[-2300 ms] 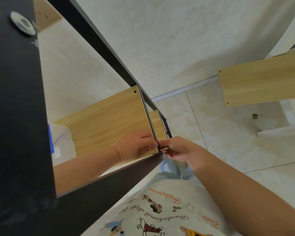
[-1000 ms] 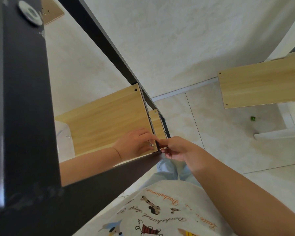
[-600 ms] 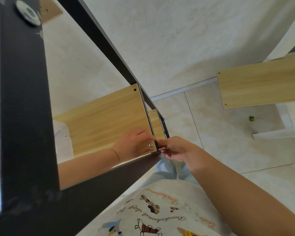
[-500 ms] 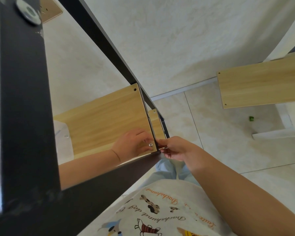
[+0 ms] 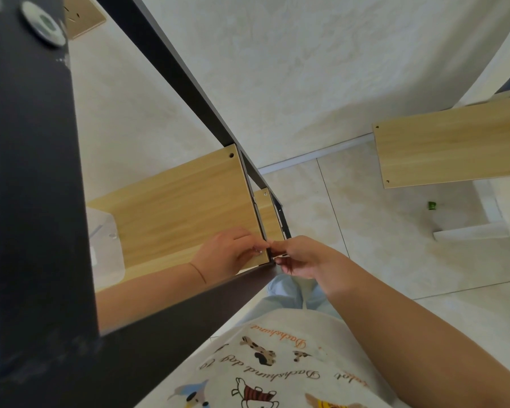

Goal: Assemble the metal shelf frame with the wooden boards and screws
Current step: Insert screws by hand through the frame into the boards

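Little has shifted: left hand [image 5: 227,254] pinches screw [image 5: 259,251] at board [image 5: 183,207] corner; right hand [image 5: 299,256] state unclear.

Black metal frame [image 5: 36,201]: upper and left parts cut off by the picture's edges; near surface blurred.
Wooden board [image 5: 183,207] in the frame: left end hidden behind the frame's upright.
Second wooden board [image 5: 454,148]: right end cut off by the right edge.
Left hand [image 5: 227,254]: fingertips pressed to the board's corner, where a small metal fastener [image 5: 259,251] is partly covered; its type is too small to be told.
Right hand [image 5: 301,257]: fingertips at the frame's corner; whatever is pinched there is hidden.
Small green object [image 5: 431,205] on the floor: too small to be identified.
Pale object [image 5: 103,248] behind the board: partly hidden, unidentified.
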